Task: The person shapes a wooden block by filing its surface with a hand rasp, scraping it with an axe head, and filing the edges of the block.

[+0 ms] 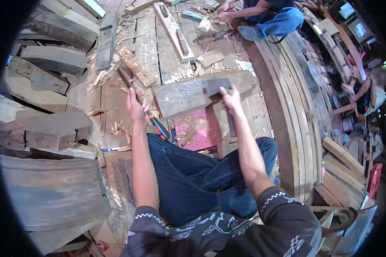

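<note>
My left hand is closed around the shaft of a tool with an orange-and-black handle, which points down toward my lap. Beyond its fingers lies a narrow dark wood piece beside a rough light block. My right hand grips a dark block-headed tool, slightly blurred, whose handle extends below the fist. Its head is over a thick grey plank lying across in front of my crossed legs. Whether head and plank touch I cannot tell.
Thick wood blocks are stacked at left. Long boards run down the right. Another person sits at the top, near a pale board. A pink sheet with shavings lies before my lap. More people are at far right.
</note>
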Action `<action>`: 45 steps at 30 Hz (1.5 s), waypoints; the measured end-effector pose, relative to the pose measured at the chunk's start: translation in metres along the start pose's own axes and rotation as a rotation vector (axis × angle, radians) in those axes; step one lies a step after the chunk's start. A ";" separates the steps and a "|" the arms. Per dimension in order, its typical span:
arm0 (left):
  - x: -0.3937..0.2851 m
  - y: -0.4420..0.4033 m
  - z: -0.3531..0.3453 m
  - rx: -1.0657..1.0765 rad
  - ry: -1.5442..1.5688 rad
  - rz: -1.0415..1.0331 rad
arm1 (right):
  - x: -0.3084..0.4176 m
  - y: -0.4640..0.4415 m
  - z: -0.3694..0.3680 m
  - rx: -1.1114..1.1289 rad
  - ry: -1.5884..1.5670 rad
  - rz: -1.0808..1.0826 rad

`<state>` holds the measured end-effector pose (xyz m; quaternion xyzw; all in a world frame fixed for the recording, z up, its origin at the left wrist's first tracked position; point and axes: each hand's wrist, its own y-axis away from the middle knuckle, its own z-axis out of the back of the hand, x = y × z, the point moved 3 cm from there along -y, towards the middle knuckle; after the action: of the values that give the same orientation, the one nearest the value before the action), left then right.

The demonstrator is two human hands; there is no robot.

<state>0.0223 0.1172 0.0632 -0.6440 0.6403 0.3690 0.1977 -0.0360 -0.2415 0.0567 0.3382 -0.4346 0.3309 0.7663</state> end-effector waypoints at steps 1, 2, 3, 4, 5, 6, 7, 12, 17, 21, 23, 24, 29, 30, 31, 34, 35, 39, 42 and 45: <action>0.002 -0.001 0.001 0.010 0.005 -0.012 | -0.015 -0.011 0.022 -0.020 -0.087 -0.068; 0.001 0.000 0.000 -0.007 -0.010 -0.020 | -0.024 -0.021 0.043 -0.066 -0.110 -0.070; 0.001 0.000 -0.001 -0.006 -0.018 -0.022 | -0.043 -0.037 0.062 -0.101 -0.176 -0.094; 0.001 0.001 -0.001 -0.006 -0.031 -0.024 | -0.055 -0.048 0.081 -0.135 -0.211 -0.150; 0.001 0.001 -0.001 -0.005 -0.044 -0.028 | -0.058 -0.050 0.099 -0.169 -0.205 -0.134; 0.002 -0.001 0.000 -0.011 -0.061 -0.028 | -0.073 -0.064 0.115 -0.182 -0.237 -0.183; 0.003 -0.002 0.001 -0.016 -0.077 -0.026 | -0.066 -0.058 0.128 -0.199 -0.242 -0.171; 0.008 0.002 -0.007 -0.041 -0.187 -0.039 | -0.095 -0.076 0.155 -0.370 -0.358 -0.272; 0.019 -0.002 -0.006 -0.056 -0.255 -0.036 | -0.102 -0.083 0.131 -0.287 -0.549 -0.233; 0.022 -0.005 0.002 -0.085 -0.236 -0.005 | -0.114 -0.095 0.110 -0.211 -0.624 -0.243; 0.025 -0.009 0.008 -0.099 -0.222 0.025 | -0.111 -0.099 0.103 -0.162 -0.636 -0.165; 0.025 -0.011 0.008 -0.101 -0.218 0.040 | -0.110 -0.099 0.101 -0.140 -0.638 -0.127; 0.023 -0.001 -0.005 -0.104 -0.263 -0.012 | -0.115 -0.095 0.104 -0.187 -0.464 -0.110; 0.023 0.000 -0.006 -0.106 -0.268 -0.014 | -0.115 -0.096 0.107 -0.222 -0.316 -0.118; 0.023 0.001 -0.007 -0.110 -0.273 -0.017 | -0.115 -0.097 0.107 -0.256 -0.169 -0.125; 0.023 -0.002 -0.005 -0.082 -0.267 -0.028 | -0.133 -0.101 0.114 -0.326 0.049 -0.195; 0.026 -0.004 -0.002 -0.070 -0.264 -0.026 | -0.146 -0.115 0.115 -0.369 0.146 -0.156; 0.025 -0.003 -0.003 -0.030 -0.284 -0.024 | -0.167 -0.134 0.127 -0.433 0.351 -0.117; 0.026 -0.005 -0.003 -0.061 -0.301 -0.020 | -0.129 -0.102 0.130 -0.443 0.460 -0.148; 0.027 -0.003 -0.005 -0.054 -0.317 -0.024 | -0.098 -0.075 0.137 -0.435 0.480 -0.234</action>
<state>0.0240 0.0960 0.0459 -0.5903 0.5833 0.4807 0.2833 -0.0762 -0.4141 0.0055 0.1269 -0.2604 0.2103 0.9337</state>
